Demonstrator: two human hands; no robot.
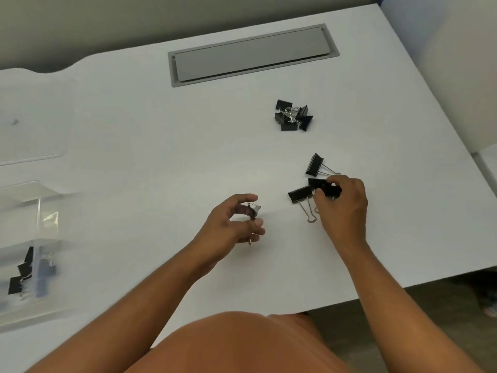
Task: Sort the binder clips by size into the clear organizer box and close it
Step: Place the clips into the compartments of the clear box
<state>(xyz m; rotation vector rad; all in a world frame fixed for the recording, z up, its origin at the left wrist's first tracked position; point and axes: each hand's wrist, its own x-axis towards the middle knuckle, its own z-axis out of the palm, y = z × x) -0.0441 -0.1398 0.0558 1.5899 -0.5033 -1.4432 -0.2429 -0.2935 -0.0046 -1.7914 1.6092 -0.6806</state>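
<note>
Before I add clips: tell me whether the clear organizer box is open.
Open: the clear plastic organizer box shows black binder clips inside, lid swung back.

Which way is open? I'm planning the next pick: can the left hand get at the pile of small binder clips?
Probably not yet: the white desk between is bare, but the left hand already pinches a binder clip, so its grip is taken. The pile of small binder clips lies far across.
</note>
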